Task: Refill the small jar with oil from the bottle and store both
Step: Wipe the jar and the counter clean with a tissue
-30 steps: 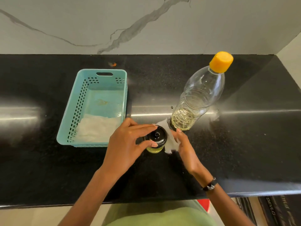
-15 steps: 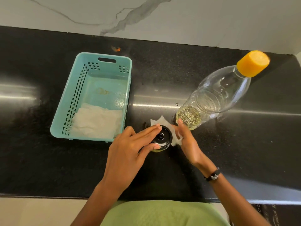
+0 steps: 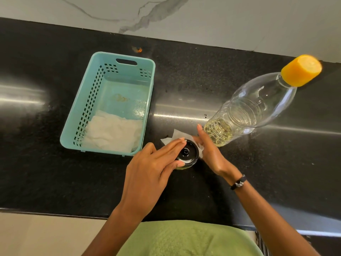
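Gripping black lid (image 3: 187,152) of small jar (image 3: 181,166), left hand (image 3: 151,167) twists; right hand (image 3: 208,146) pinches tissue (image 3: 173,137) against jar. Bottle (image 3: 247,111) at 2 o'clock, just beside. Oily glass could slip, tip.

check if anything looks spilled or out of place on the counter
No puddle shows on the counter. A yellowish stain marks the floor of the teal basket, beyond the folded white tissue lying in it. Another tissue is pressed round the small jar, possibly wiping oil. The bottle stands capped.
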The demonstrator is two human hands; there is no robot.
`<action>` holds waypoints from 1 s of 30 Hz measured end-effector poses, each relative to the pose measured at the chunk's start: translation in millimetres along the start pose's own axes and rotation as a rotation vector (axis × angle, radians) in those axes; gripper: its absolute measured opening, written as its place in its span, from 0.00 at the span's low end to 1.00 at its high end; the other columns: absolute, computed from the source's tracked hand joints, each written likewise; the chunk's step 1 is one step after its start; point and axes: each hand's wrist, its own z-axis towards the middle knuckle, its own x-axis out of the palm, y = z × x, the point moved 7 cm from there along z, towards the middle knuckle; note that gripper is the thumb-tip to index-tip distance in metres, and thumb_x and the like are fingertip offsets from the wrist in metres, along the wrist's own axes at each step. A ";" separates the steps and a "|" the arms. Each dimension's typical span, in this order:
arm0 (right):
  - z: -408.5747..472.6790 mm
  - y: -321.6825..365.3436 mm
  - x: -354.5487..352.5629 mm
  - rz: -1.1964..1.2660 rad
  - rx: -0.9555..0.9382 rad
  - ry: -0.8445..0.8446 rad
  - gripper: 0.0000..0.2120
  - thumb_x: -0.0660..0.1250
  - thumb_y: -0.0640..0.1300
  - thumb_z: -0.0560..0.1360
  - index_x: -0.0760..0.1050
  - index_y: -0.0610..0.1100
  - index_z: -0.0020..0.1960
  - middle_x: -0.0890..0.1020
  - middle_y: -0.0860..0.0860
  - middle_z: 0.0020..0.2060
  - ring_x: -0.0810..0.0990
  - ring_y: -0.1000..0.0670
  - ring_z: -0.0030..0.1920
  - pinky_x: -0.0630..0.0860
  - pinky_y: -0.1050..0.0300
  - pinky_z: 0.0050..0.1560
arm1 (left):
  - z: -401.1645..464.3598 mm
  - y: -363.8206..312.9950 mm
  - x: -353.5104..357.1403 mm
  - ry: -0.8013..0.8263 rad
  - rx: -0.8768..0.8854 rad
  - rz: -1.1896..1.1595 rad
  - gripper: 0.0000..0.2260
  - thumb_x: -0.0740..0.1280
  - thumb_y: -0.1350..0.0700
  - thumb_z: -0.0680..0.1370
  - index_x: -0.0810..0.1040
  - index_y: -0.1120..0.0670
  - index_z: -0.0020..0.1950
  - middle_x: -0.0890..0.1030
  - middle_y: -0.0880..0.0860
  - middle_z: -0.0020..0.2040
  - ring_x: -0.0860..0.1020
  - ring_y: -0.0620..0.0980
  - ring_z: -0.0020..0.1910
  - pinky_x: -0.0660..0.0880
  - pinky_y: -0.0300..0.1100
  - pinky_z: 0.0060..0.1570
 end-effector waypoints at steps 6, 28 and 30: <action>5.8 18.9 -1.1 -0.109 0.008 0.026 0.32 0.35 0.52 0.82 0.78 0.45 0.51 0.85 0.52 0.45 0.82 0.59 0.51 0.74 0.70 0.52 | -2.3 2.2 3.0 0.011 -0.016 0.005 0.20 0.61 0.46 0.78 0.71 0.44 0.69 0.75 0.36 0.64 0.62 0.39 0.38 0.62 0.26 0.36; -41.8 24.6 3.6 -0.435 -0.410 -0.400 0.22 0.52 0.59 0.79 0.64 0.53 0.70 0.71 0.58 0.65 0.69 0.49 0.67 0.67 0.47 0.67 | 20.1 28.5 59.7 0.365 -0.533 -0.979 0.16 0.53 0.52 0.83 0.76 0.46 0.64 0.81 0.42 0.58 0.76 0.35 0.58 0.70 0.35 0.56; -52.8 21.7 11.6 -0.614 -0.460 -0.379 0.27 0.55 0.58 0.78 0.55 0.55 0.75 0.62 0.62 0.72 0.60 0.52 0.73 0.60 0.52 0.72 | 13.9 28.3 54.5 0.352 -0.522 -1.009 0.16 0.53 0.56 0.83 0.76 0.47 0.65 0.81 0.43 0.59 0.75 0.37 0.61 0.70 0.40 0.63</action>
